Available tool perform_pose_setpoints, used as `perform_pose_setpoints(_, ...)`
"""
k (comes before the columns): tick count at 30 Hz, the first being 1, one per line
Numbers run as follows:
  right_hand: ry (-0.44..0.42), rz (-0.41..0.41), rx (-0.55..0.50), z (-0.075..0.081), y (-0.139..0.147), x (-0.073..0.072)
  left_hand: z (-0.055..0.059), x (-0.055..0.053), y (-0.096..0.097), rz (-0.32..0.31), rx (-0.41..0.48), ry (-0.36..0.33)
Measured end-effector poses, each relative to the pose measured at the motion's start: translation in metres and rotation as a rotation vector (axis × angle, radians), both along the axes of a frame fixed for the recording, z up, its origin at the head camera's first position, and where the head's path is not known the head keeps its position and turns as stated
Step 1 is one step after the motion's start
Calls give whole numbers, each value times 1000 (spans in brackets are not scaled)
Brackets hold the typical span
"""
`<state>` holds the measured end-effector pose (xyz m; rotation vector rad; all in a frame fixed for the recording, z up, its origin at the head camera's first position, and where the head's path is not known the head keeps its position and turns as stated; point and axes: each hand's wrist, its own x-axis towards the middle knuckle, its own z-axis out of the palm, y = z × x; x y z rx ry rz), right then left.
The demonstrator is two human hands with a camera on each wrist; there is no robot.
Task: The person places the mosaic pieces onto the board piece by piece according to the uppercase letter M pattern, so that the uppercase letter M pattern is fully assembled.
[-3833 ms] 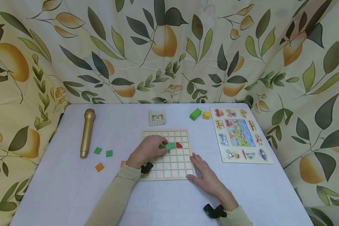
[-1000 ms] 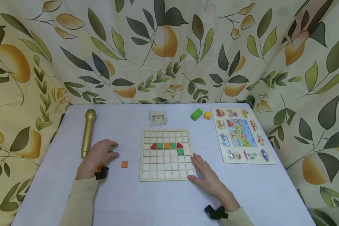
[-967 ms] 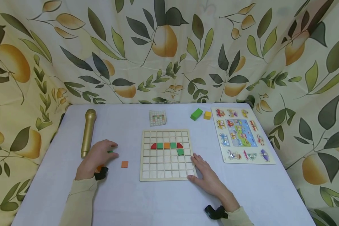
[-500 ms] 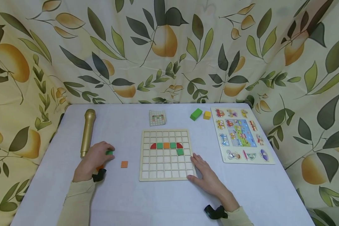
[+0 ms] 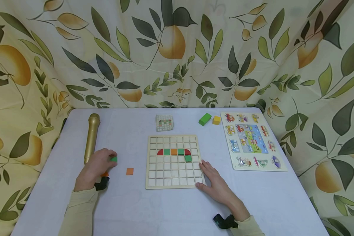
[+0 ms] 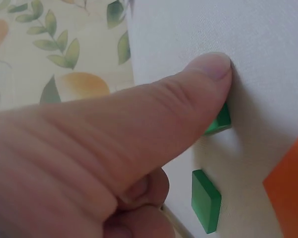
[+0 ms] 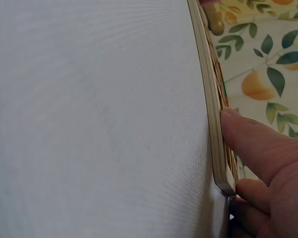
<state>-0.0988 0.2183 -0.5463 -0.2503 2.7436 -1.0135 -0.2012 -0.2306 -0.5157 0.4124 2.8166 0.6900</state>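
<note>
Head view: left hand (image 5: 95,167) at left of frame, thumb and fingertip either side of a green tile (image 5: 114,159); cannot tell whether it is pinched. Left wrist view: thumb hides much of a part-covered green tile (image 6: 221,121) near centre right; a lower green tile (image 6: 206,201) lies clear of it. Orange tile (image 5: 129,171) is left of centre.

Right hand (image 5: 216,186), lower right of centre, has fingers extended and rests on the right edge of the grid board (image 5: 167,175), gripping no tile. Board, mid-frame, carries a row of pieces (image 5: 174,152): red, green, orange, green, red; a single green piece (image 5: 188,158) sits below its right end. Gold microphone (image 5: 92,134) at left.
</note>
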Motion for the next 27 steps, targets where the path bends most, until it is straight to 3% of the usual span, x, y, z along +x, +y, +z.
perform_pose_setpoints(7, -10, 2, -3, 1, 0, 0, 3, 2, 0, 33, 13, -11)
perform_pose_setpoints(19, -3, 5, 1, 0, 0, 0, 1, 1, -1, 23, 11, 39)
perform_pose_setpoints(27, 11, 9, -3, -1, 0, 0, 11, -5, 16, 20, 34, 33)
